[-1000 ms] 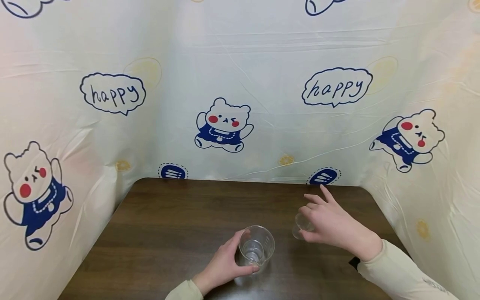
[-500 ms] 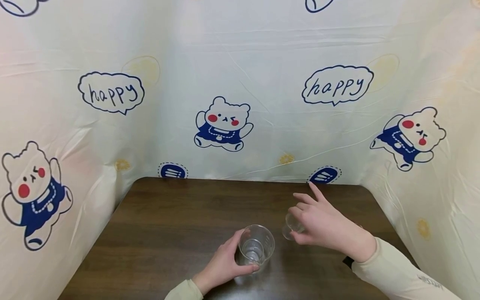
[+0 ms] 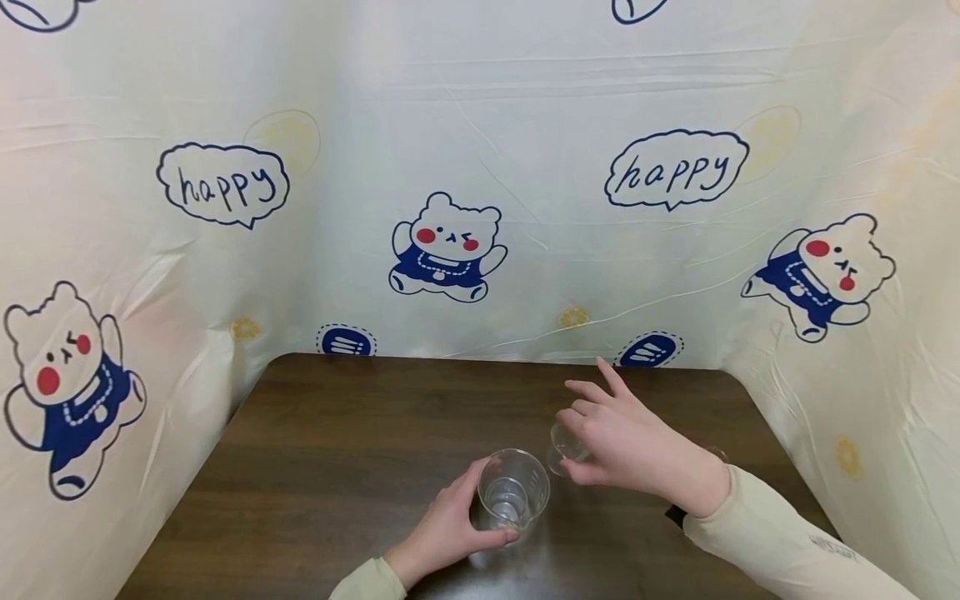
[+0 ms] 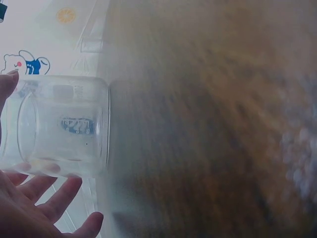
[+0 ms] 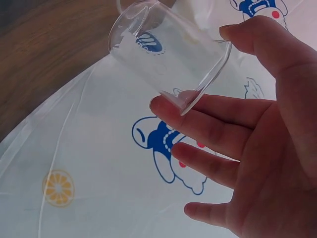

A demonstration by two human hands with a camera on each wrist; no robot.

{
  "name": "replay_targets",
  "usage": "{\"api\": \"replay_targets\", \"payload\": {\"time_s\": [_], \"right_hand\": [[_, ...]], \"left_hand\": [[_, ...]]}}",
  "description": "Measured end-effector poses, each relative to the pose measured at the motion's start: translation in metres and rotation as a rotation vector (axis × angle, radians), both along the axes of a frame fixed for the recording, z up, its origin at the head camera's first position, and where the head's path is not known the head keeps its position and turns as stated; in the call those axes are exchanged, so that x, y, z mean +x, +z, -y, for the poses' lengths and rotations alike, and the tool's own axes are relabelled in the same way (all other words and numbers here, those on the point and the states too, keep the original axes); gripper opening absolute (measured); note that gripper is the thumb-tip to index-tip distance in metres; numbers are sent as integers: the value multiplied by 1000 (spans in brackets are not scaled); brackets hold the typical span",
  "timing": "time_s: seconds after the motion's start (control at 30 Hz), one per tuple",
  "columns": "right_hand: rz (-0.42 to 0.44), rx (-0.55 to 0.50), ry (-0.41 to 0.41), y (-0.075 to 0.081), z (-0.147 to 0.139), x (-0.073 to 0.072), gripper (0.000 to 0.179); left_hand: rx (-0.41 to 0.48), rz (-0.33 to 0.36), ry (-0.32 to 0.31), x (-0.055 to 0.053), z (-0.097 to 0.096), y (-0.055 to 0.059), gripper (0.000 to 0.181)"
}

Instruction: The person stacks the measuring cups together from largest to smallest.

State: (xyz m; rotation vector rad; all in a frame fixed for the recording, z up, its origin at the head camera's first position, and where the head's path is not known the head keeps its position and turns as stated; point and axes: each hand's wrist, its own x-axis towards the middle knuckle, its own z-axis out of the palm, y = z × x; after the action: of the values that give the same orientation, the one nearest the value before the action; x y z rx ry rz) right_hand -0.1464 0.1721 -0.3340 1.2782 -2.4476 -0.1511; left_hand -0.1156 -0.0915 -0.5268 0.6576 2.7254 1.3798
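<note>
A clear glass beaker [image 3: 534, 498] stands on the brown table, with my left hand [image 3: 448, 521] gripping it round its near-left side. Inside it shows a smaller glass form with its own round edge; in the left wrist view the beaker [image 4: 64, 124] lies between thumb and fingers. Just to the right, my right hand [image 3: 637, 437] holds a smaller clear beaker [image 3: 559, 440], partly hidden behind the fingers. In the right wrist view, thumb and forefinger pinch this small beaker [image 5: 168, 54] at its rim, its base pointing away from the palm. The other fingers are spread.
The wooden table [image 3: 360, 425] ends at the back against a pale printed curtain [image 3: 540, 275], which also hangs at both sides. A curved clear edge [image 3: 718, 453] peeks out behind the right wrist.
My right hand has moved left with the small beaker, bringing it close to the large one. The left hand and the large beaker stay where they were.
</note>
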Motion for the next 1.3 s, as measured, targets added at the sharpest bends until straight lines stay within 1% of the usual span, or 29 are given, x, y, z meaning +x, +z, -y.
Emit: {"api": "replay_targets", "payload": {"time_s": [0.23,0.33,0.53,0.87,1.13,1.3], "right_hand": [[32,-3,13,-1,11,-3,34],[29,-12,29,-1,15,-2,35],[26,-12,56,-3,24,-5,35],[67,-1,89,-9,36,-7,35],[91,25,119,-17,42,-7,36],[106,50,130,-22,45,-7,36]], "left_hand": [[8,11,-2,0,0,0,94],[6,15,-2,0,1,0,94],[3,-1,3,-1,1,-2,95],[2,-2,-10,0,2,-2,94],[-22,16,-19,-1,3,0,94],[-14,15,-22,0,3,0,94]]}}
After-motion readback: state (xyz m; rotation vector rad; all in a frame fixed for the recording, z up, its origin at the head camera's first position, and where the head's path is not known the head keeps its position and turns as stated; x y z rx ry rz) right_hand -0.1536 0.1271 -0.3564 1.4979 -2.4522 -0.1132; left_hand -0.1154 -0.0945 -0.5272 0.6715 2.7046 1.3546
